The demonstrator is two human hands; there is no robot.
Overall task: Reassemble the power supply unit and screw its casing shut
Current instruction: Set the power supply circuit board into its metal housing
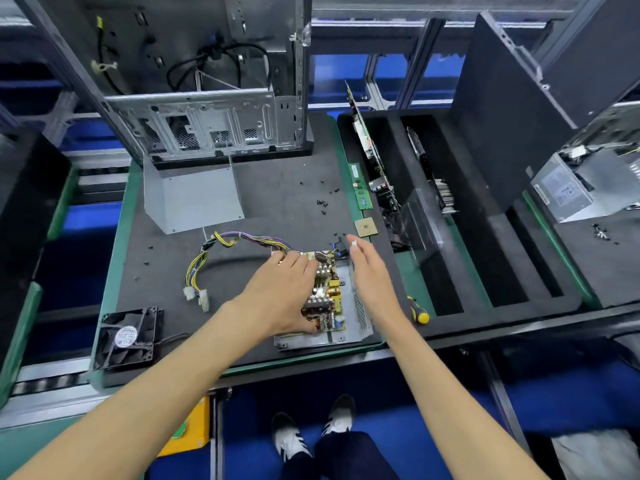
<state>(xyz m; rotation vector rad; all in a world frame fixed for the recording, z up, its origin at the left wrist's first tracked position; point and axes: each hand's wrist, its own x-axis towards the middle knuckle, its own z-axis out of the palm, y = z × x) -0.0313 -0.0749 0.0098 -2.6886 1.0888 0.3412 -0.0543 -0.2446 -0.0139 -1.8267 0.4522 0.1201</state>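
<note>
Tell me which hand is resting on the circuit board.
The left hand: it lies on the circuit board in the casing tray. The right hand hovers beside it, fingers straight, touching nothing.

Ahead of you an open computer case [207, 98] stands at the bench's [277, 188] far edge, a memory stick [360, 186] and processor chip [365, 226] lie beside the black foam tray [485, 271] holding upright circuit cards [370, 150].
</note>
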